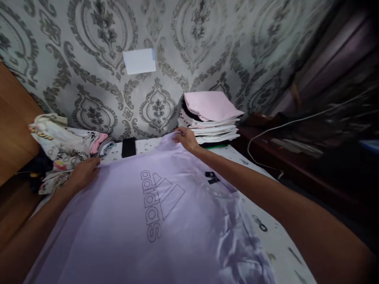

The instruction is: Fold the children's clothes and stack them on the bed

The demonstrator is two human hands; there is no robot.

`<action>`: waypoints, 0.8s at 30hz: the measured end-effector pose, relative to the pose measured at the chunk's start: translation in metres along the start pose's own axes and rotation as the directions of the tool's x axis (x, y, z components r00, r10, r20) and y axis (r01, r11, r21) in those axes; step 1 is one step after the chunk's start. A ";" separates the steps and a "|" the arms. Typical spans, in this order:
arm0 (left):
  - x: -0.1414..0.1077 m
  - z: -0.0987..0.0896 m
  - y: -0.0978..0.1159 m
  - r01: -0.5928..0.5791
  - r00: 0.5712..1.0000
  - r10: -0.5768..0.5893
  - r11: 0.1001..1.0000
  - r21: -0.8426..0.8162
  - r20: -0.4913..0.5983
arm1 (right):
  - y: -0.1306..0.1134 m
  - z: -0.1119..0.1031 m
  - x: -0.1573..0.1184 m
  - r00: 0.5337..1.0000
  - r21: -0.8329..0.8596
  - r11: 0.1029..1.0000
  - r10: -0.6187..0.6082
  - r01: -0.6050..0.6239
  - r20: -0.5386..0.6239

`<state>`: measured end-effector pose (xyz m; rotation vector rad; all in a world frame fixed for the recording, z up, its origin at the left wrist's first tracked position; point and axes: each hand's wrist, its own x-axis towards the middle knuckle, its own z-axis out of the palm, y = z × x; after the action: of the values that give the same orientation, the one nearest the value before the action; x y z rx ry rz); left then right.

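Note:
A lilac T-shirt with an outlined Adidas logo lies spread over a white patterned surface, its neckline and dark labels toward the right. My right hand pinches the shirt's far edge near the sleeve, just left of the folded stack. At the far left corner of the shirt, my left hand has its fingers closed on the hem; part of the grip is hidden. Between the hands, just beyond the shirt's far edge, lies a black phone.
Folded clothes with a pink piece on top stand against the wall at the back right. A loose heap of clothes is at the left, beside a wooden panel. A white cable hangs at the right.

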<state>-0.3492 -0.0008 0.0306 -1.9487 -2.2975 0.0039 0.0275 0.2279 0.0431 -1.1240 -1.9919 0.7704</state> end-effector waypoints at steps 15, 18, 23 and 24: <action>-0.091 0.016 0.008 -0.058 0.998 0.061 0.927 0.370 0.005 | 0.033 -0.035 -0.205 0.978 -0.075 0.975 -0.207 0.207 0.013; -0.095 0.002 0.009 -0.038 0.999 0.039 0.904 0.426 0.007 | 0.024 -0.042 -0.206 0.980 -0.064 0.980 -0.190 0.186 -0.062; -0.102 -0.004 0.005 -0.031 0.999 0.021 0.895 0.445 0.027 | 0.019 -0.054 -0.229 0.985 -0.033 0.984 -0.173 0.173 -0.013; -0.103 -0.002 0.004 -0.033 0.999 0.030 0.909 0.416 0.015 | 0.019 -0.056 -0.231 0.986 -0.039 0.986 -0.162 0.164 0.040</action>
<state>-0.3285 -0.1017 0.0223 -1.7613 -2.0518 0.4683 0.1665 0.0404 -0.0065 -0.9624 -2.1100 0.6713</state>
